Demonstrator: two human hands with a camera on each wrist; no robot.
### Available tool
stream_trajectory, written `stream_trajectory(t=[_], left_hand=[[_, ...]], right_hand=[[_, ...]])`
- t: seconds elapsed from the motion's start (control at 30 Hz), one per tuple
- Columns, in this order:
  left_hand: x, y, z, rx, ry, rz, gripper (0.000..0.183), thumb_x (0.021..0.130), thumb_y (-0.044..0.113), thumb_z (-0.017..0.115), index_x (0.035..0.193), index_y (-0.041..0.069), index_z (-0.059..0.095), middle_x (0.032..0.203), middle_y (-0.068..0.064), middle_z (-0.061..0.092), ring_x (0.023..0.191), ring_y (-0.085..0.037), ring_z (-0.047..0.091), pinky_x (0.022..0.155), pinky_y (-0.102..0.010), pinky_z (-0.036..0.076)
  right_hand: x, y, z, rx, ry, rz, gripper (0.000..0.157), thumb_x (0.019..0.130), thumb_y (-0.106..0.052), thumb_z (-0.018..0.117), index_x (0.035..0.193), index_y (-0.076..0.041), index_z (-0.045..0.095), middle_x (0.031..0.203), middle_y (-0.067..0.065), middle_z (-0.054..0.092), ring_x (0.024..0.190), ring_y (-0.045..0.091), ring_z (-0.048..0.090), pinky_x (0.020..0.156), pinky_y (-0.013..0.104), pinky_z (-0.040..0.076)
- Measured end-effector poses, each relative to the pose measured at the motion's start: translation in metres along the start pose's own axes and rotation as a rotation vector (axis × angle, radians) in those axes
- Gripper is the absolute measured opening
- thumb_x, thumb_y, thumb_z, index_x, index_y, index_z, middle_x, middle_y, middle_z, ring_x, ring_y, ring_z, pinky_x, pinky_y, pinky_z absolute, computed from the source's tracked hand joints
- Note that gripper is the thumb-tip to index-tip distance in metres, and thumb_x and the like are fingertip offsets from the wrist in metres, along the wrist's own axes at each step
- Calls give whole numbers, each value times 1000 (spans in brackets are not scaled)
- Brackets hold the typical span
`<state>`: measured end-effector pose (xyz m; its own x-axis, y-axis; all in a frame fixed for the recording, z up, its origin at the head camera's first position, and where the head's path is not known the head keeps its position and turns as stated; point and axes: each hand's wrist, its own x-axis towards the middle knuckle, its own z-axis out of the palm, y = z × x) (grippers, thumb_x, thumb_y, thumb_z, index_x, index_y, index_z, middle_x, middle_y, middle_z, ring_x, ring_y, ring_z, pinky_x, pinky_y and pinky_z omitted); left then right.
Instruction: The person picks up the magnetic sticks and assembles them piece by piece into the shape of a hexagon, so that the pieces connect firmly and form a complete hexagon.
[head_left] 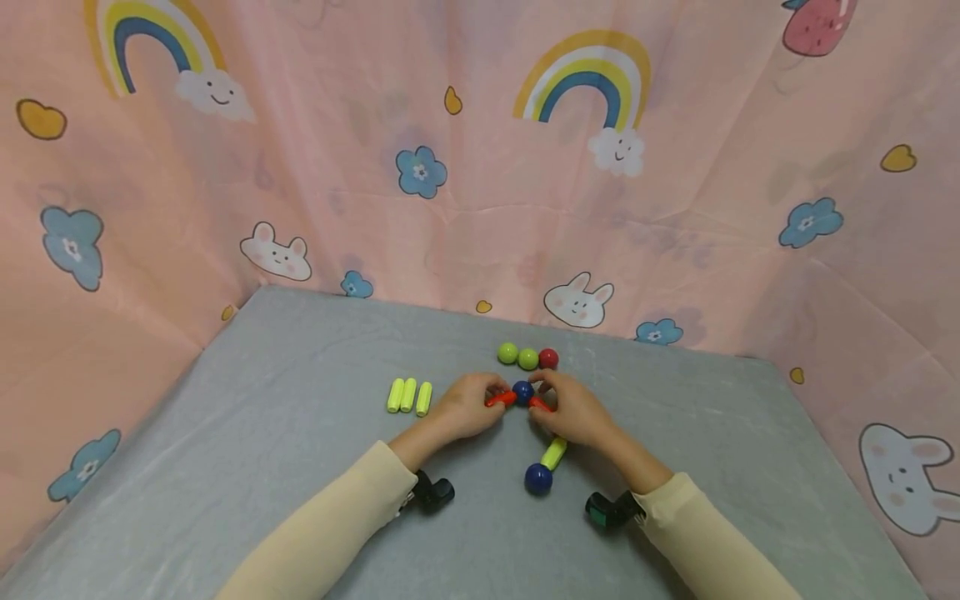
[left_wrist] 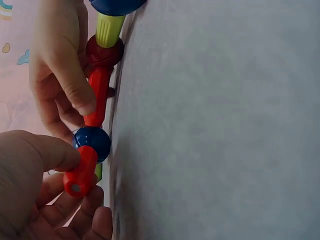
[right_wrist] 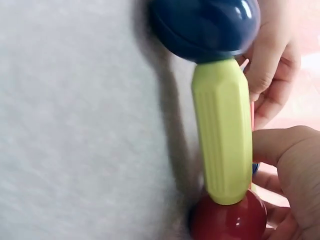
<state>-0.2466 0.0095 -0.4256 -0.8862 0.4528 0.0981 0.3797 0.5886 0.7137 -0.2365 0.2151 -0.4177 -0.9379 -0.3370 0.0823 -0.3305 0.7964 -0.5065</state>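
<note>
My left hand (head_left: 467, 406) pinches a red rod (left_wrist: 81, 172) between thumb and fingers. One end of this rod meets a blue ball (head_left: 522, 392); its other end, with a grey metal tip, faces the left wrist camera. On the ball's other side, my right hand (head_left: 576, 408) grips a second red rod (left_wrist: 99, 97). That rod runs to a dark red ball (right_wrist: 230, 217), hidden by the right hand in the head view. From the red ball a yellow-green rod (right_wrist: 220, 130) extends toward the near side, ending in another blue ball (head_left: 538, 479).
Several loose pieces lie on the grey cloth (head_left: 300, 483): yellow rods (head_left: 408, 395) left of the hands, and beyond them two green balls (head_left: 528, 359) beside a red ball (head_left: 548, 358). A pink patterned curtain (head_left: 465, 225) borders the table's back and sides.
</note>
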Motion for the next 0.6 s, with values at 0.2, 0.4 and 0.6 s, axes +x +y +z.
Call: stream_trajectory(t=[0.2, 0.4, 0.6], left_hand=[[3, 0, 3, -56, 9, -14, 20, 89, 14, 62, 108, 10, 69, 102, -3, 69, 88, -14, 61, 79, -29, 51], [6, 0, 4, -106, 36, -1, 20, 87, 12, 64, 106, 7, 68, 99, -4, 70, 84, -13, 61, 75, -26, 50], [7, 0, 1, -150, 20, -8, 19, 87, 11, 64, 105, 5, 68, 98, -6, 70, 80, -11, 60, 71, -23, 49]], right_hand=[[6, -2, 0, -3, -32, -52, 42, 85, -18, 71, 124, -7, 59, 110, 10, 62, 89, 20, 58, 80, 39, 52], [11, -1, 2, 21, -8, -111, 35, 83, -11, 70, 116, -4, 61, 94, 8, 58, 66, 13, 47, 60, 26, 41], [14, -1, 4, -1, 7, -119, 31, 83, -10, 70, 112, -5, 62, 88, 7, 54, 69, 15, 45, 61, 26, 38]])
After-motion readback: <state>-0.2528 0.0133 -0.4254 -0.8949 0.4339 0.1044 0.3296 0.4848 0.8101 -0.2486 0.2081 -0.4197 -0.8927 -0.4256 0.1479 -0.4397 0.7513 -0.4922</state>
